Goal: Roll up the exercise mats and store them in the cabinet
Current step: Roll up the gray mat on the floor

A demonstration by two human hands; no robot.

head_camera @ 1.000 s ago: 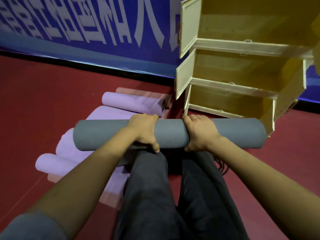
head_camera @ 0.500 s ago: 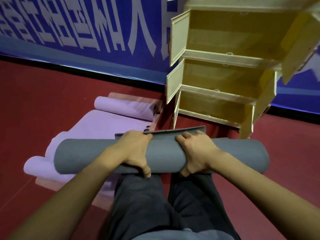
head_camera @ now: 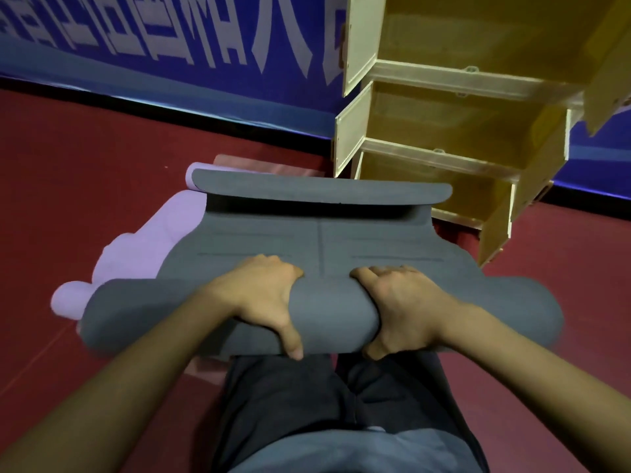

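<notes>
Right now the grey mat lies partly unrolled across the person's lap, its rolled part nearest the body, a flat stretch running fwd and the far end curled up w/ a lip. Left hand and right hand both grip the roll near its middle, fingers over the top, thumbs wrapped on the near side. Purple mat lies on the red floor behind-left, partly under the grey one. Open yellow cabinet stands ahead-right, by the blue banner.
</notes>
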